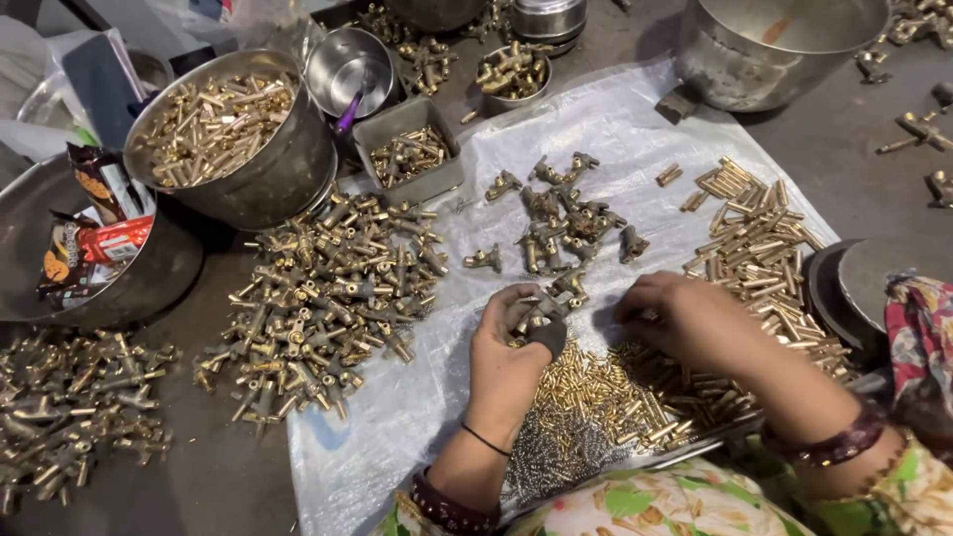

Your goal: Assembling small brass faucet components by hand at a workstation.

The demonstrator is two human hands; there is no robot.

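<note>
Head view, left hand (pixel 508 342) gripping brass fitting (pixel 536 313), right hand (pixel 685 316) curled (contents hidden) over brass pins (pixel 606 382)

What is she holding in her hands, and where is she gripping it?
The left hand grips a brass fitting around its body, ends poking out. The right hand curls over small brass pins; any hold is hidden.

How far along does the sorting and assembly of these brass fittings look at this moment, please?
Done: a large heap of T-shaped brass fittings lies left of the plastic sheet. In hand: the left hand grips one fitting while the right hand reaches toward it. Left: loose brass tubes and small brass pins, plenty of both.
</note>
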